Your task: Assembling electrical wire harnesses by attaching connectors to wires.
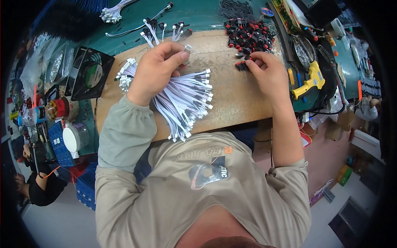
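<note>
My left hand (pixel 155 70) is closed in a pinch over the board, with a white connector (pixel 188 48) of a cable at its fingertips. Under and beside that hand a large bundle of white ribbon cables (pixel 182 101) with white end connectors fans out across the wooden board (pixel 235 97). To the right, my right hand (pixel 271 76) pinches at a small black-and-red switch (pixel 249 58); its fingers partly hide it. A few more such pieces (pixel 240 65) lie just beside the fingertips. Beyond them is a heap of black-and-red switches (pixel 250 36).
A black fan (pixel 89 74) stands at the left, near a white-lidded jar (pixel 74 138). Cables with black ends (pixel 155 31) lie at the back, by a pile of dark sleeves (pixel 235 9). A yellow glue gun (pixel 310 80) rests at the right. Another person (pixel 43 186) sits far left.
</note>
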Available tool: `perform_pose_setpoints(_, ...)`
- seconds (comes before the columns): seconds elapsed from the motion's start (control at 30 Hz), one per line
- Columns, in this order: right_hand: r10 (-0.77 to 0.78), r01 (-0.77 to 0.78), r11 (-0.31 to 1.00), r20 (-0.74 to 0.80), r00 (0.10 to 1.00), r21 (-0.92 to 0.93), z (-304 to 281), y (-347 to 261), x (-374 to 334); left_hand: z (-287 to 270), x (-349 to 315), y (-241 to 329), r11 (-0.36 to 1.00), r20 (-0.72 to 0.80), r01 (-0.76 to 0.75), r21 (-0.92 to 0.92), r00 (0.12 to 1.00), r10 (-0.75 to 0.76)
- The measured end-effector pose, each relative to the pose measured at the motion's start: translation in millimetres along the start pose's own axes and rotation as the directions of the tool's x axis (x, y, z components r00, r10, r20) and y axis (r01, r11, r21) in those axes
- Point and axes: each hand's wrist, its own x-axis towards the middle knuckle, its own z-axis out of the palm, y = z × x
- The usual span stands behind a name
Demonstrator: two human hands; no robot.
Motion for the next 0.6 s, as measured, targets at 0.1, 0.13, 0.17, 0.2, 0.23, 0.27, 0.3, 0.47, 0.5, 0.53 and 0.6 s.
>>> perform_pose_setpoints(0.1,0.084,-0.079,0.967,-0.012,0.996,0.241,-3,-5,-2,-3,-2,3,0.999,-0.009,0.033,-0.022,0.999,-0.034)
perform_pose_setpoints(0.13,0.134,-0.135,0.905,0.031,0.99,0.404,-1,-4,-2,-3,-2,2,0.999,-0.015,0.032,-0.028,0.999,-0.033)
perform_pose_setpoints(0.17,0.175,-0.192,0.812,0.083,0.981,0.552,0,-4,-2,-4,-1,2,0.998,-0.014,0.035,-0.044,0.999,-0.035)
perform_pose_setpoints(0.2,0.168,-0.188,0.814,0.087,0.982,0.549,0,-7,-1,-5,-1,2,0.998,-0.013,0.037,-0.059,0.999,-0.038)
perform_pose_setpoints(0.23,0.14,-0.19,0.749,0.129,0.982,0.634,1,-11,-1,-6,-1,1,0.997,-0.024,0.037,-0.063,0.999,-0.039)
perform_pose_setpoints(0.27,0.108,-0.197,0.674,0.169,0.98,0.712,3,-14,0,-6,-1,1,0.996,-0.011,0.027,-0.079,1.0,-0.028)
perform_pose_setpoints(0.3,0.098,-0.195,0.675,0.175,0.98,0.712,6,-17,2,-7,-1,0,0.995,0.001,0.017,-0.095,1.0,-0.017)
perform_pose_setpoints(0.47,0.032,-0.208,0.544,0.228,0.973,0.813,19,-52,5,-4,-3,5,0.988,-0.009,0.086,-0.131,0.996,-0.088)
perform_pose_setpoints(0.5,-0.01,-0.205,0.515,0.244,0.97,0.833,24,-52,7,-6,-1,2,0.991,0.006,0.069,-0.112,0.998,-0.069)
perform_pose_setpoints(0.53,-0.013,-0.208,0.512,0.25,0.968,0.834,26,-56,8,-6,0,-1,0.994,0.026,0.053,-0.095,0.998,-0.051)
perform_pose_setpoints(0.6,-0.003,-0.298,0.43,0.331,0.944,0.852,32,-69,9,-6,-1,-2,0.993,0.007,0.033,-0.113,0.999,-0.032)
